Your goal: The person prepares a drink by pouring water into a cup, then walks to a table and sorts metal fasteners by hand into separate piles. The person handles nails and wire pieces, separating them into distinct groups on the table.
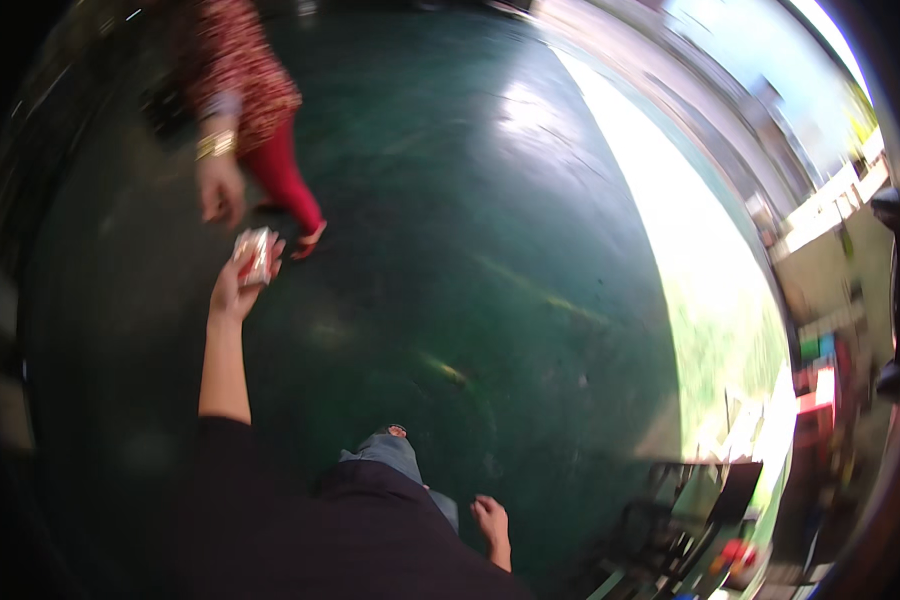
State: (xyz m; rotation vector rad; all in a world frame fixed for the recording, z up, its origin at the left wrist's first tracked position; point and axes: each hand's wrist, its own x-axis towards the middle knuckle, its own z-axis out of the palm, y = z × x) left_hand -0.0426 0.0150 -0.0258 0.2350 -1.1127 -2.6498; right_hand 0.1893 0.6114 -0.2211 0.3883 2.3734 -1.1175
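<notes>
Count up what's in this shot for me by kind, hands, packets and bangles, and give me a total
Own hands: 2, the left hand holding out the packet, the right hand hanging free
Other person's hand: 1
Small shiny packet: 1
Gold bangle on the other person's wrist: 1, possibly a stack, too blurred to tell
Total: 5

A small red-and-white packet (pixel 254 254) sits gripped in the outstretched left hand (pixel 234 288), over the green floor (pixel 450 250)
</notes>
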